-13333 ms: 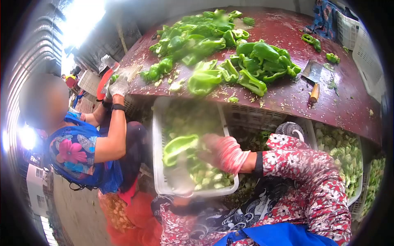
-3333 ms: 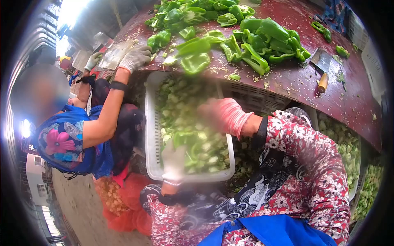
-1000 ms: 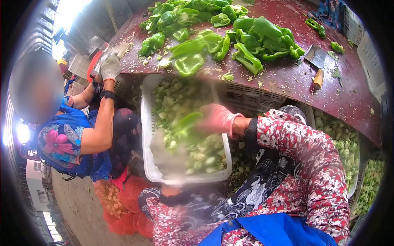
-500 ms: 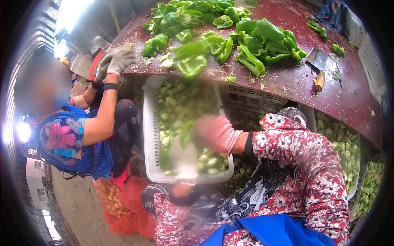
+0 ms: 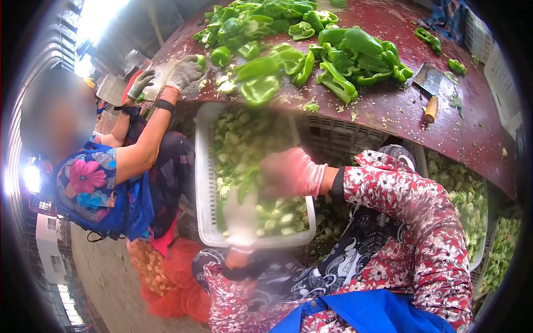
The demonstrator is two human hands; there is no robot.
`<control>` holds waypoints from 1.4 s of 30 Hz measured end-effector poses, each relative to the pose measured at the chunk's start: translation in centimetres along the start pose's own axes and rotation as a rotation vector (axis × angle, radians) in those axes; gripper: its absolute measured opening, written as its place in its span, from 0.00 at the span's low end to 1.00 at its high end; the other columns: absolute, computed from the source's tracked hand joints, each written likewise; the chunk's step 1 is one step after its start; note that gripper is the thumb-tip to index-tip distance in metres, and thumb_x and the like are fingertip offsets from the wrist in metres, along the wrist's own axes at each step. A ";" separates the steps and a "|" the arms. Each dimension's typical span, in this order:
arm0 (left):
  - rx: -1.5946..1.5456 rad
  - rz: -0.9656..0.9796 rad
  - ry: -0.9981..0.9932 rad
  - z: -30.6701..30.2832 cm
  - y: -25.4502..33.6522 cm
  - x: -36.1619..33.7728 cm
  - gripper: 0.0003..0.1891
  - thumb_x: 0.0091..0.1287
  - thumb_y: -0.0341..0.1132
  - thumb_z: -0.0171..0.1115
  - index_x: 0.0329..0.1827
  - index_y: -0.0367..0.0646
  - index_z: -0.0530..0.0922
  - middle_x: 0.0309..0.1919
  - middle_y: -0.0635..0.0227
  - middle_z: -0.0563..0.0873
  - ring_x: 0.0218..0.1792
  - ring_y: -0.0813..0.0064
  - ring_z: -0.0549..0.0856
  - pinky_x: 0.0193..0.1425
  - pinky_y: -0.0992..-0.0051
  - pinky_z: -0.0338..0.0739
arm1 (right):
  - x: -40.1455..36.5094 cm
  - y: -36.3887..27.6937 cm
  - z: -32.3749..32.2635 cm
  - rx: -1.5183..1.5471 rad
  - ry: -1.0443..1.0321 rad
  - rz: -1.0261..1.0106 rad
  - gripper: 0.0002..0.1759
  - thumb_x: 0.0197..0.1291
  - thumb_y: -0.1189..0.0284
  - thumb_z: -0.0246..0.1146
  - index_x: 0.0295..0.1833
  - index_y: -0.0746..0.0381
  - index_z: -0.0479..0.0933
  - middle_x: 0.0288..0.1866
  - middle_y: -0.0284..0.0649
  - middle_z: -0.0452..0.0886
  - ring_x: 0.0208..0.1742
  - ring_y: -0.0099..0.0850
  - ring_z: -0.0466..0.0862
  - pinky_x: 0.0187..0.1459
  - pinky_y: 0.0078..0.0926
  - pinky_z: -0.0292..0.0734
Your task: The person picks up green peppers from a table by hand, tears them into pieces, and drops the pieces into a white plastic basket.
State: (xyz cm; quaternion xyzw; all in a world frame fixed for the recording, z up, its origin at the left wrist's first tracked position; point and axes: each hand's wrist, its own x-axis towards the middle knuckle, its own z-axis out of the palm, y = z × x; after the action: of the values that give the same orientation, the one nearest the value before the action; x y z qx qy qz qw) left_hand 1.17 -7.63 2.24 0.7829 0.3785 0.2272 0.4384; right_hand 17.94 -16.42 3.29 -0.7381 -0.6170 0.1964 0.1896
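Down over the white crate [image 5: 201, 166], both of the person's gloved hands meet above its near end. The left hand [image 5: 241, 215], in a pale glove, is smeared by motion blur; it seems to be closed around the lower end of a green pepper [image 5: 246, 182], which rises from it at a tilt. The right hand [image 5: 288, 172], in a pink glove, sits just beside the pepper's upper end with its fingers curled inward, but I cannot tell whether they grasp the pepper or only touch it. Cut pale-green scraps [image 5: 280, 213] fill the crate beneath the hands.

Beyond the crate's far end runs a dark red table [image 5: 388, 119] strewn with seeds. A heap of green peppers [image 5: 338, 53] lies on it, and a cleaver [image 5: 429, 89] rests well to the right of the crate.

Left of the crate sits a co-worker in a blue flowered top [image 5: 91, 188]. One of that person's grey-gloved hands [image 5: 186, 71] rests on the table edge near the crate's far left corner.
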 end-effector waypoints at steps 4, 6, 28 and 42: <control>0.033 -0.046 -0.076 0.5 0.4 0.5 0.14 0.68 0.28 0.58 0.54 0.36 0.82 0.39 0.62 0.86 0.39 0.76 0.81 0.46 0.76 0.75 | 0.2 0.3 1.0 -0.128 -0.054 -0.208 0.25 0.52 0.55 0.67 0.48 0.63 0.77 0.41 0.46 0.81 0.39 0.45 0.85 0.40 0.42 0.80; 0.036 -0.007 -0.048 1.0 0.4 0.4 0.12 0.69 0.27 0.58 0.52 0.35 0.83 0.37 0.69 0.85 0.36 0.83 0.79 0.43 0.79 0.74 | 0.4 0.1 1.0 -0.200 -0.120 -0.183 0.24 0.53 0.56 0.67 0.50 0.62 0.78 0.41 0.45 0.81 0.37 0.44 0.85 0.36 0.42 0.81; -0.125 -0.240 0.069 0.9 -3.2 1.4 0.11 0.71 0.26 0.55 0.52 0.38 0.82 0.26 0.80 0.78 0.22 0.90 0.70 0.23 0.83 0.63 | 2.6 4.2 3.0 0.290 0.339 0.204 0.33 0.62 0.61 0.62 0.70 0.62 0.66 0.58 0.54 0.78 0.56 0.49 0.81 0.58 0.43 0.75; -0.525 -0.096 -0.070 -0.6 0.7 0.5 0.16 0.70 0.24 0.59 0.60 0.37 0.78 0.40 0.72 0.85 0.32 0.88 0.80 0.35 0.85 0.74 | 1.8 0.3 6.7 0.623 0.013 0.164 0.11 0.55 0.65 0.64 0.36 0.62 0.84 0.37 0.42 0.87 0.34 0.43 0.85 0.39 0.39 0.82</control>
State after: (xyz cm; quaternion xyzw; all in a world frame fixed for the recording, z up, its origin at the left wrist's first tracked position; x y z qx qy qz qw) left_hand 1.39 -7.13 3.18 0.6309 0.3281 0.2693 0.6494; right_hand 14.96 -14.40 -2.70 -0.6932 -0.4644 0.3855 0.3939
